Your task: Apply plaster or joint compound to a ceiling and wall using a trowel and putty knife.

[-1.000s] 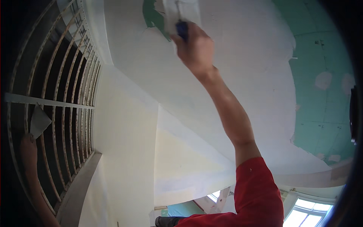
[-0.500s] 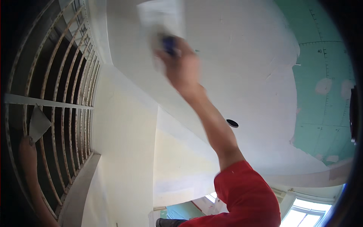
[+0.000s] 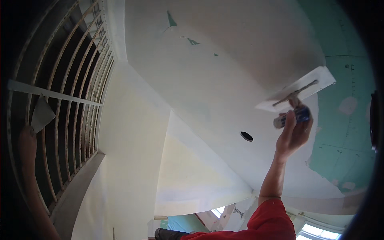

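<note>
Raised to the ceiling [image 3: 192, 76], my right hand [image 3: 297, 134] is closed round the blue handle of a flat rectangular plastering trowel [image 3: 316, 86]. The trowel's blade sits at the ceiling, close to where the pale plaster meets green board [image 3: 340, 124]. Low at the left edge, my left hand [image 3: 28, 138] is closed on a putty knife [image 3: 43, 115] with a wide grey blade, held up in front of the window bars. Small green gaps [image 3: 171, 19] show through the plaster at the upper middle.
Rusty window bars [image 3: 60, 96] fill the left side. A dark round hole [image 3: 247, 136] is in the ceiling near my right forearm. Cream walls [image 3: 132, 148] meet the ceiling below it. A bright window [image 3: 320, 231] shows at lower right, and a dark object [image 3: 374, 120] stands at the right rim.
My right hand has swept the trowel from the upper middle across to the right, toward the green board. My left hand and the putty knife have barely moved.
</note>
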`<state>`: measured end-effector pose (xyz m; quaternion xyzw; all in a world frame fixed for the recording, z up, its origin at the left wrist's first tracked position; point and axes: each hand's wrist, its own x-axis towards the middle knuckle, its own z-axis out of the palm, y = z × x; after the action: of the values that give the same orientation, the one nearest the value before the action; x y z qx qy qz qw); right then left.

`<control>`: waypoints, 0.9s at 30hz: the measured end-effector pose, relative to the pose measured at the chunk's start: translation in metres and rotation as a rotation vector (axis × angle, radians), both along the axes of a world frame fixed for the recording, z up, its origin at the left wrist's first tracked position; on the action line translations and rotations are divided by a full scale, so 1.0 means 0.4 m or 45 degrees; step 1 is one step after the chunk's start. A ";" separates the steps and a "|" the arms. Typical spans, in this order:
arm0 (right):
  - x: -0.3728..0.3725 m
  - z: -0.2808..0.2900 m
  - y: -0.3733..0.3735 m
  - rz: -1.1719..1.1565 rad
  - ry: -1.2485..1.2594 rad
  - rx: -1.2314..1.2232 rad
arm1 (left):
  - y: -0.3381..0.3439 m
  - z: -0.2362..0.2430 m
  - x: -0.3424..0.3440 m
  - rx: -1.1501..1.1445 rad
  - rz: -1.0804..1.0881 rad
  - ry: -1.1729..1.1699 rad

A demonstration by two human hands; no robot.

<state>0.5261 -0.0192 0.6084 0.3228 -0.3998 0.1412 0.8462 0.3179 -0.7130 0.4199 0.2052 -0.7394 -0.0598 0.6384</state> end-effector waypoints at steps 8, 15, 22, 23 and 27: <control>-0.194 -0.052 -0.061 0.786 -1.311 0.221 | 0.028 0.013 0.011 0.151 -0.095 -0.027; -0.228 0.036 -0.125 1.265 -1.221 0.251 | -0.001 -0.010 0.005 0.157 -0.092 -0.010; -0.237 0.078 -0.155 1.267 -1.197 0.230 | -0.069 -0.027 -0.006 0.103 -0.007 -0.180; -0.243 0.082 -0.155 1.267 -1.194 0.228 | -0.053 -0.016 0.000 0.100 -0.007 -0.179; -0.272 0.096 -0.143 1.337 -1.180 0.219 | 0.033 0.026 0.035 0.270 -0.225 -0.104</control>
<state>0.4171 -0.0763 0.6470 0.4456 -0.5200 0.6217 0.3803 0.3319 -0.6996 0.4304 0.2079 -0.7695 -0.1852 0.5748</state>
